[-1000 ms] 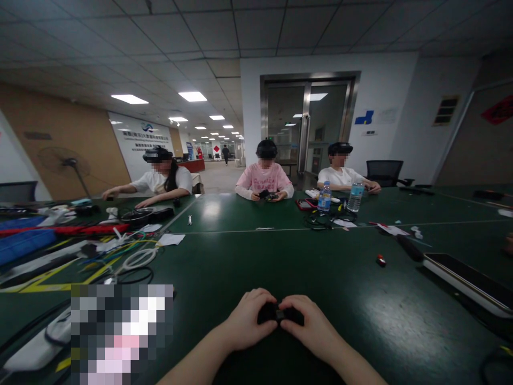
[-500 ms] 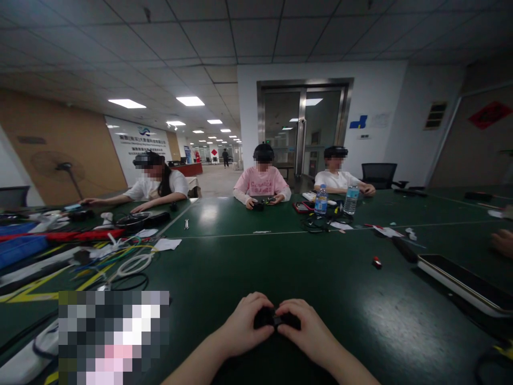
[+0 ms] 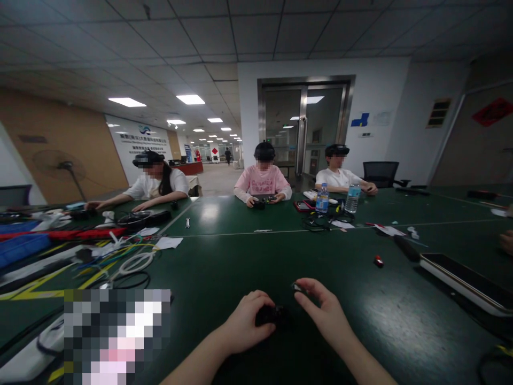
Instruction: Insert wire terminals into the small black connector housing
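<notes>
My left hand (image 3: 250, 321) is wrapped round a small black object (image 3: 276, 314) low in the middle of the view, just above the green table (image 3: 224, 272). The black object's finer shape is too dark to make out. To its upper right, apart from it, my right hand (image 3: 320, 305) pinches a small light-coloured piece (image 3: 296, 287) between thumb and fingertips.
Cables (image 3: 136, 263) and a blue tray (image 3: 24, 250) lie at the left. A small red item (image 3: 378, 261) and a large flat dark-topped device (image 3: 465, 280) are at the right. Bottles (image 3: 322, 199) stand farther back, where three people sit.
My right hand has moved away from the black object, up and to the right, with the small light piece now between its fingers. My left hand stays round the black object.
</notes>
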Available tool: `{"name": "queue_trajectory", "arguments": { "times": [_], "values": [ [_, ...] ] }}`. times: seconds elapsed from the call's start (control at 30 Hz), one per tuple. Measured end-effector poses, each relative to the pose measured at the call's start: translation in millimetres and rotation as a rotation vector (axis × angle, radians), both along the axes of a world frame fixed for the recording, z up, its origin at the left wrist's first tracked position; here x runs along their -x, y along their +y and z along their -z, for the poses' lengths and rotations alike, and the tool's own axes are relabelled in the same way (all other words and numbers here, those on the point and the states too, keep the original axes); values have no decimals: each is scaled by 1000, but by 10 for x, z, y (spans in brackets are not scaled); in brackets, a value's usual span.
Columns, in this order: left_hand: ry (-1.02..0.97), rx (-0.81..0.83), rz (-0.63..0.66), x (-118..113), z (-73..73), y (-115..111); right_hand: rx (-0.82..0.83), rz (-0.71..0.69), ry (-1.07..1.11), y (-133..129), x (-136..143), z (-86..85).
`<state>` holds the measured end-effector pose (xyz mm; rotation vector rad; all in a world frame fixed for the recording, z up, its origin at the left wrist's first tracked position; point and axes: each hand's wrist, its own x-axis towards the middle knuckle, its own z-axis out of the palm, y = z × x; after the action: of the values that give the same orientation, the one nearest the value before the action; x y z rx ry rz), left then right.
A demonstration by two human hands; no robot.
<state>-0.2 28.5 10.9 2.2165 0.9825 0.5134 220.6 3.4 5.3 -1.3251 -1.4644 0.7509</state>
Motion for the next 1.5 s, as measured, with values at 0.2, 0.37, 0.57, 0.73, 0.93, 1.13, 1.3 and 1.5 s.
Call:
{"name": "queue_trajectory", "arguments": {
  "times": [0.2, 0.37, 0.57, 0.73, 0.93, 1.13, 1.3, 1.5],
  "values": [
    [-6, -5, 6, 7, 34, 17, -104, 232, 287, 25, -48, -21],
    [-21, -16, 14, 18, 50, 22, -89, 286, 351, 14, -50, -83],
    [-34, 3, 6, 23, 69, 29, -50, 279, 424, -16, -88, -120],
    [-33, 17, 9, 24, 49, 25, 3, 259, 432, -29, -107, -105],
    [-18, -8, 7, 13, 17, 12, 17, 205, 390, 1, -70, -49],
    [-7, -19, 5, 9, 50, 26, 5, 133, 345, 14, -45, -16],
    [-2, -45, 2, 3, 67, 31, -1, 96, 318, -3, -12, -18],
    [5, -40, -2, 0, 61, 27, 30, 11, 190, 22, -2, 93]
  ]
}}
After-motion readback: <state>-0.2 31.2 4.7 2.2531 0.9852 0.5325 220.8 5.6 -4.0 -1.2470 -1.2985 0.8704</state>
